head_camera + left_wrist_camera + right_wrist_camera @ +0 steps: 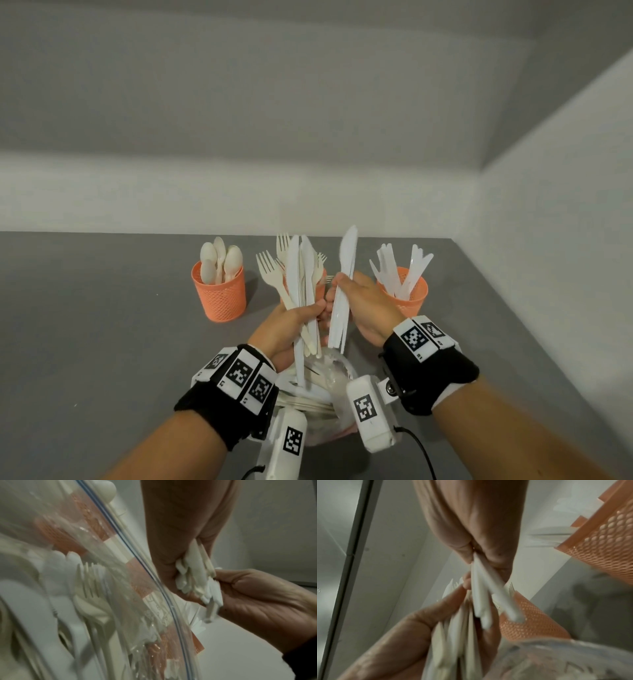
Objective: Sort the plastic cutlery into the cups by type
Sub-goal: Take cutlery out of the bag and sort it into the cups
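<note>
Head view looks down on a flat grey counter (102,308) set into a corner, where pale walls (239,102) meet at the back and on the right; a lighter band runs along the foot of the back wall. Three orange mesh cups stand in a row near the back of the counter. The left cup (219,294) holds spoons (221,260) bowl-up, the right cup (409,294) holds white knives (400,270), and the middle cup (320,284) is mostly hidden behind the hands, with forks (269,267) showing above it.

Both hands are raised close together in front of the middle cup. The left hand (291,329) is clamped around a mixed bundle of cutlery (303,274), forks and knives standing upright with the handles poking out below the fist. The right hand (363,308) pinches a few white knives (344,284) by their middles, blades up, just beside the bundle.

Below the wrists lies a clear zip bag (322,387) with more cutlery inside; the left wrist view shows its blue seal line (120,536) and forks behind the plastic. Black wrist straps with printed square markers (239,373) sit on both forearms
</note>
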Demonstrator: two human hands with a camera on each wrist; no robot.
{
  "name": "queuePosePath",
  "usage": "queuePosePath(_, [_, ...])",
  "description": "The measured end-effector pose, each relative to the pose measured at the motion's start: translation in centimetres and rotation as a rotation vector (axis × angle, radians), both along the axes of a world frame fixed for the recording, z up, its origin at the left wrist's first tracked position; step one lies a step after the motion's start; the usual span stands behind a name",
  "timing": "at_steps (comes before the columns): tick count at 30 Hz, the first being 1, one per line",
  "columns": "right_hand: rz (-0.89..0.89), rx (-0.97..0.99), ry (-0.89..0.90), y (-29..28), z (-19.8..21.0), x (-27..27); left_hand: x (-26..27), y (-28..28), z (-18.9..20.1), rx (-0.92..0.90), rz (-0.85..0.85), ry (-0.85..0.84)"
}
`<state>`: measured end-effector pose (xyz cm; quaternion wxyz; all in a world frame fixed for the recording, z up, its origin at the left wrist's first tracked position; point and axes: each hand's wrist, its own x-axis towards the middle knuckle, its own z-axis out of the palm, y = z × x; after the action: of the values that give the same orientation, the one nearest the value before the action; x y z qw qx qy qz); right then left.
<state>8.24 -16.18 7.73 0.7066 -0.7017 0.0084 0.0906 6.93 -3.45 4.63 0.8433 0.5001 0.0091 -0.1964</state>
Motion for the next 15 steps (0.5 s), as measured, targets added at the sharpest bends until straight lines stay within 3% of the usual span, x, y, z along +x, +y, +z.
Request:
queuePosePath(3, [-0.035, -0.057, -0.053, -0.2, 0.4, -0.1, 0.4, 0.3, -0.2, 0.010, -0.027, 0.028])
queuePosePath(9, [-0.017, -0.273, -0.182, 0.5, 0.4, -0.3, 0.3, -0.3, 0.3, 0.066, -0.084, -0.100])
queuePosePath(12, [0.014, -0.328, -0.155, 0.1, 0.5, 0.0, 0.1, -0.5, 0.2, 0.080, -0.083, -0.098])
queuePosePath(15, [0.045, -0.245, -0.061, -0.1, 0.3, 0.3, 0.1, -0.9, 0.2, 0.111, -0.037, -0.081])
